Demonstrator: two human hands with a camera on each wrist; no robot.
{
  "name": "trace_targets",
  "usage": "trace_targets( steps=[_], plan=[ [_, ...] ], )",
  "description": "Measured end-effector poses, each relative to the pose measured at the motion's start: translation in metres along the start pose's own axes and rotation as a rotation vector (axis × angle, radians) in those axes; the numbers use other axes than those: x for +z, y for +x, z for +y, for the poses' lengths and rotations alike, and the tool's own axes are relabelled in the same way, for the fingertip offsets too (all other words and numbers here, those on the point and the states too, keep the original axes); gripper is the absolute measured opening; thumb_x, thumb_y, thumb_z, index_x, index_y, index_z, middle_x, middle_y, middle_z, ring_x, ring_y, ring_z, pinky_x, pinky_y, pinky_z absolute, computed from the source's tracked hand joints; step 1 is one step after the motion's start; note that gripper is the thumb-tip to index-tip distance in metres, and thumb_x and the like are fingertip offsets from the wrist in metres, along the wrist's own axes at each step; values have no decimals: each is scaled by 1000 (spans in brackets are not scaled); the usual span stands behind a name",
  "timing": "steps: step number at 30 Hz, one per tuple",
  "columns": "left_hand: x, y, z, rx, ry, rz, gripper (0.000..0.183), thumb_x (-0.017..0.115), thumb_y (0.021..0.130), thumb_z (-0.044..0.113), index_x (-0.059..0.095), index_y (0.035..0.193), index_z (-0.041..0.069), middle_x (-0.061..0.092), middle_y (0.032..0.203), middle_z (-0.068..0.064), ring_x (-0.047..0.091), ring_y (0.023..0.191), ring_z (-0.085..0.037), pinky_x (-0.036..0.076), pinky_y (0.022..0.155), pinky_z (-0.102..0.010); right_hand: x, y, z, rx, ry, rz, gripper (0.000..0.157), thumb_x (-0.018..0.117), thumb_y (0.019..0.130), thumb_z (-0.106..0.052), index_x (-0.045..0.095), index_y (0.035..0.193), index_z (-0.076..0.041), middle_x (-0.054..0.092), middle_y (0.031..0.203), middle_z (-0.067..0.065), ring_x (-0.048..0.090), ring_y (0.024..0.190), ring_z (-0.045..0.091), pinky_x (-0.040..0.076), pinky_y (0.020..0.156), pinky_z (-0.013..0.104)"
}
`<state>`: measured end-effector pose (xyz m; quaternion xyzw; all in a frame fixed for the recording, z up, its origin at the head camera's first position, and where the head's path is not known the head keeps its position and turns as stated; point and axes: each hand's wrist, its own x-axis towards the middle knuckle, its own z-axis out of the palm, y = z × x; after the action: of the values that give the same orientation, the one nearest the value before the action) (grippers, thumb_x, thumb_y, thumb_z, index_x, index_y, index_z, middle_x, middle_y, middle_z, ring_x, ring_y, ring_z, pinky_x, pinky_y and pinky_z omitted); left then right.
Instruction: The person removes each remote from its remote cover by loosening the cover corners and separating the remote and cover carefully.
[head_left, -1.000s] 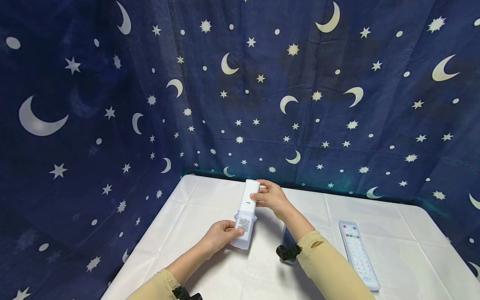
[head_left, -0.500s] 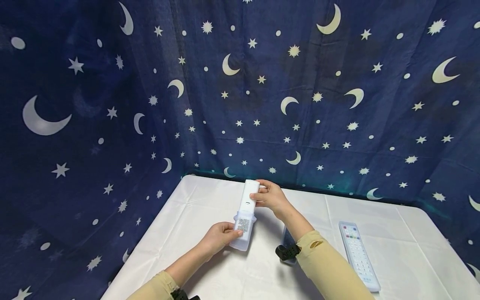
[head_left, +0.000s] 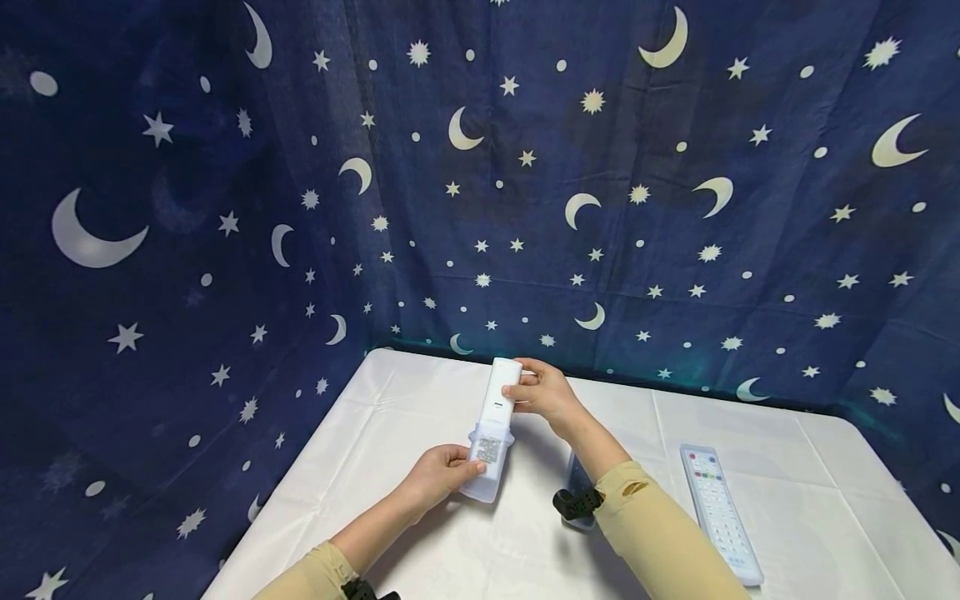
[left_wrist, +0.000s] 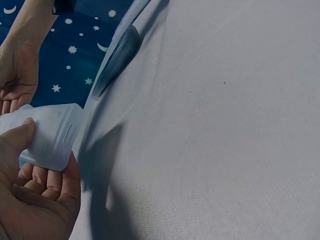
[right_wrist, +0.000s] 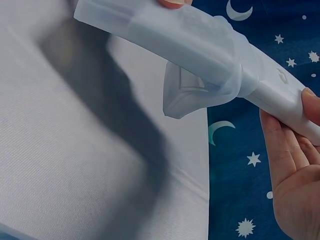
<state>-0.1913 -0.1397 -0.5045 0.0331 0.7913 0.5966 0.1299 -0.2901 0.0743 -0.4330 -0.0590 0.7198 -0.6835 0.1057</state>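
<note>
A white remote control (head_left: 497, 398) is held tilted above the table, its lower part inside a translucent silicone cover (head_left: 480, 483). The cover's upper edge is bunched and folded around the remote, and a loose flap of the cover (right_wrist: 182, 92) hangs down in the right wrist view. My left hand (head_left: 438, 477) grips the lower end of the cover, thumb on top and fingers underneath. With thumb and fingers, my right hand (head_left: 543, 396) holds the bare far end of the remote. A grey patterned patch shows through the cover near my left thumb.
A second remote (head_left: 716, 512), pale with rows of buttons, lies on the white-covered table (head_left: 390, 408) at the right. A dark remote-like object (head_left: 577, 483) lies partly hidden under my right wrist. A blue curtain (head_left: 480, 183) with moons and stars stands behind the table.
</note>
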Motion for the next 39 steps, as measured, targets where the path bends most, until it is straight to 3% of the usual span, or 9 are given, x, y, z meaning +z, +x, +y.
trace_targets(
  steps=[23, 30, 35, 39],
  plan=[
    [2, -5, -1, -16, -14, 35, 46, 76, 93, 36, 68, 117, -2, 72, 97, -2, 61, 84, -18, 50, 71, -32, -1, 3, 2, -4, 15, 6, 69, 79, 86, 2, 47, 148, 0, 68, 121, 22, 71, 98, 29, 61, 81, 44],
    [5, -13, -4, -27, -65, -8, 48, 75, 94, 32, 63, 122, -5, 73, 101, -4, 68, 92, -19, 55, 80, -37, 2, -2, 7, 1, 8, -17, 71, 78, 86, 2, 46, 149, 0, 70, 117, 20, 72, 92, 27, 62, 79, 42],
    [3, -8, 2, -37, -92, -7, 61, 74, 93, 45, 61, 127, -5, 69, 110, -6, 65, 100, -21, 56, 87, -43, 1, -4, 2, -31, 22, -23, 69, 78, 87, 2, 46, 148, 0, 71, 115, 19, 72, 88, 27, 62, 77, 43],
    [3, -1, 8, -90, -168, 3, 69, 73, 92, 51, 61, 127, -6, 68, 110, -8, 64, 95, -20, 56, 82, -36, 2, -3, -1, -37, 28, -36, 68, 78, 86, 3, 47, 147, 0, 71, 113, 18, 72, 85, 27, 62, 77, 44]
  ],
)
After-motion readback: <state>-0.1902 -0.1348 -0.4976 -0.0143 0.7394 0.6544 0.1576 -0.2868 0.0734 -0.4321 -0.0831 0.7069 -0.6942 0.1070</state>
